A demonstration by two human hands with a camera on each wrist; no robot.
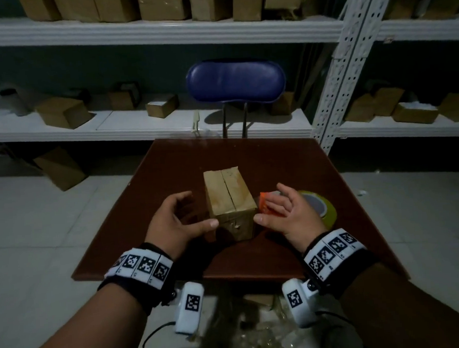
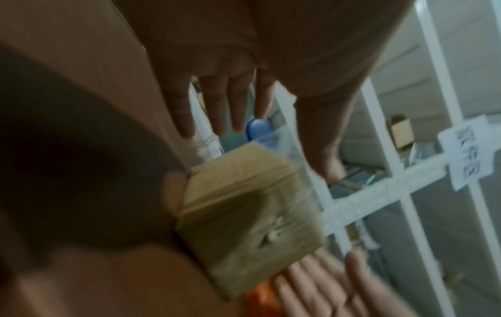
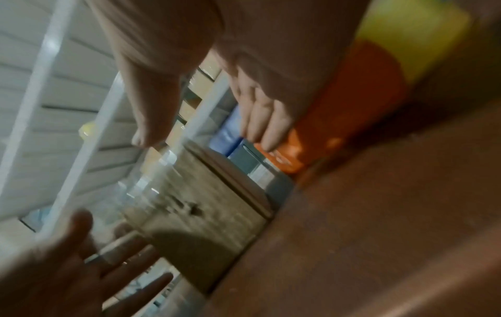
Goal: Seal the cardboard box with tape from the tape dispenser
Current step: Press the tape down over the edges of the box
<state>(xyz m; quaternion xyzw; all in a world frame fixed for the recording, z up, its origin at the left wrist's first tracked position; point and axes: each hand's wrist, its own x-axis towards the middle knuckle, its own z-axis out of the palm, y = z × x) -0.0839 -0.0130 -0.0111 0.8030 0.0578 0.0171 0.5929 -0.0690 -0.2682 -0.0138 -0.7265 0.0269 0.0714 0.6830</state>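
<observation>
A small brown cardboard box (image 1: 228,198) stands in the middle of the dark red table (image 1: 276,160), its two top flaps meeting along a seam. My left hand (image 1: 184,218) hovers just left of it, fingers relaxed and spread, thumb tip near the box's near corner. To the box's right my right hand (image 1: 276,210) is open, palm turned toward the box, thumb tip close to its corner. Behind the right hand lies the orange tape dispenser (image 1: 265,202) with its yellowish tape roll (image 1: 322,208). The wrist views, both blurred, show the box (image 2: 244,212) (image 3: 206,206) between the hands.
A blue chair (image 1: 236,84) stands at the table's far edge. White metal shelves (image 1: 160,30) with several cardboard boxes run behind it. Crumpled clear plastic (image 1: 259,333) lies low, near my body. The floor (image 1: 38,226) is pale tile on both sides.
</observation>
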